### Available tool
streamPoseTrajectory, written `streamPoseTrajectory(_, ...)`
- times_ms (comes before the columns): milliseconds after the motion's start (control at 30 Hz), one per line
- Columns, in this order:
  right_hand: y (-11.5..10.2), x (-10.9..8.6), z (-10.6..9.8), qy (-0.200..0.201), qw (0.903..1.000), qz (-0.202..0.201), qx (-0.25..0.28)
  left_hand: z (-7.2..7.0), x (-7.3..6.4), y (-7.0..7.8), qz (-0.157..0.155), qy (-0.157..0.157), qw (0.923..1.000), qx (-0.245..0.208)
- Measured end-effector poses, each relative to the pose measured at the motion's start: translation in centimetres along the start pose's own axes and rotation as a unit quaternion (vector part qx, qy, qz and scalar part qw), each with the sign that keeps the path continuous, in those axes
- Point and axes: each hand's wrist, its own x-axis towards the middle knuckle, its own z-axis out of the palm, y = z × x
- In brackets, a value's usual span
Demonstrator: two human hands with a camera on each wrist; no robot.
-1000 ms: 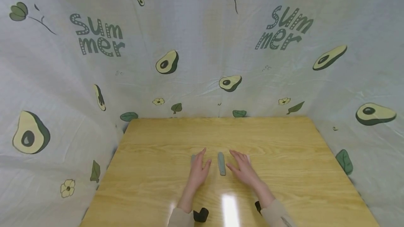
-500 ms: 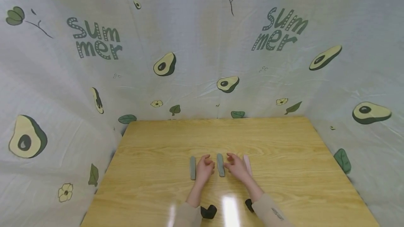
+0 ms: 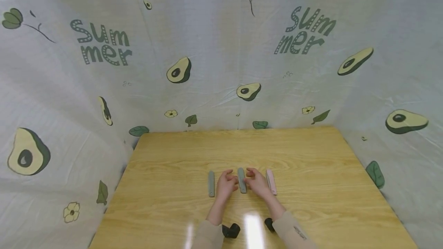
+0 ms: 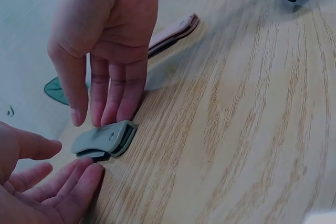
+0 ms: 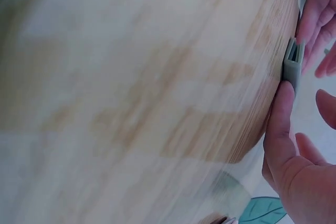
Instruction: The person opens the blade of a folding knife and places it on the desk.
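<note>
A grey-green folding knife [image 3: 241, 181], folded, lies on the wooden table between both hands. My left hand [image 3: 226, 185] touches its left side with the fingertips, the fingers relaxed. On the other side my right hand [image 3: 257, 183] has its fingertips right against the handle. Both thumbs stand apart from the knife; in the left wrist view the right thumb hangs above the handle [image 4: 105, 139]. The right wrist view shows the knife's slotted end [image 5: 293, 61] between the fingers of the two hands.
A second grey-green folding knife [image 3: 211, 184] lies left of the left hand. A pink folding knife [image 3: 271, 182] lies just right of the right hand. Printed cloth [image 3: 214, 49] hangs around the wooden table [image 3: 166, 149]. Black wrist mounts [image 3: 231, 231] sit by both sleeves.
Both hands have moved inward to the middle knife, and their fingers, spread earlier, have bent and come to its sides. The outer knives now show more fully.
</note>
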Motion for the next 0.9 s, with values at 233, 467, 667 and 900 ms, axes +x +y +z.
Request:
streamPoseTrajectory(233,-0.1,0.0,0.4,0.000,0.9999,0.007,0.011,0.6,0.1,0.0,-0.001,0.006,1.0000,-0.002)
streamPoseTrajectory(467,-0.4,0.0,0.7,0.006,0.9999,0.010,0.011,1.1,0.1,0.2,0.015,0.022,0.9993,0.025)
streamPoseTrajectory(667,-0.5,-0.2,0.7,0.027,0.9996,0.004,-0.006,1.2,0.2,0.1,0.022,0.018,0.9994,0.019)
streamPoseTrajectory(900,-0.3,0.1,0.6,0.023,0.9990,0.009,0.036,0.7,0.4,0.1,0.020,0.006,0.9990,-0.039)
